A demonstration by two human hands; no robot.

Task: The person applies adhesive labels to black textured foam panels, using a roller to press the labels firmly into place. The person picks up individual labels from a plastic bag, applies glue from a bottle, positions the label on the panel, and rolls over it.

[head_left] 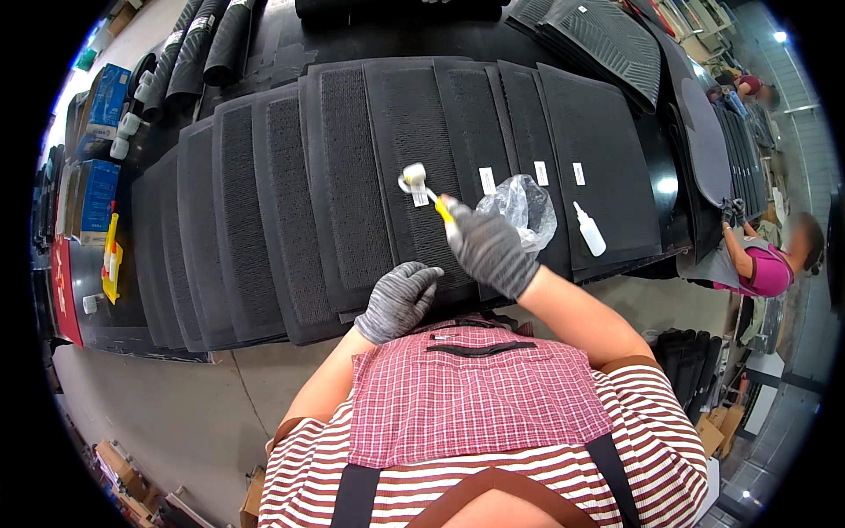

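My right hand (495,249), in a grey striped glove, grips a small paint roller (443,211) by its yellow handle. The roller's white head is over a white label (420,195) on a black rubber mat (414,114); whether it touches cannot be told. My left hand (398,301), gloved alike, lies at the near edge of that mat with its fingers stretched to the right and nothing seen in them. To the right of my right hand are a crumpled clear plastic bag (526,209) and a white squeeze bottle (590,231), lying on the mats.
Black mats (238,220) overlap in a row along the table. At left are blue boxes (99,201) and a yellow tray (111,277). Rolled mats (194,48) lie at the far left, stacked mats (598,44) at the far right. A person in pink (773,268) works at the right.
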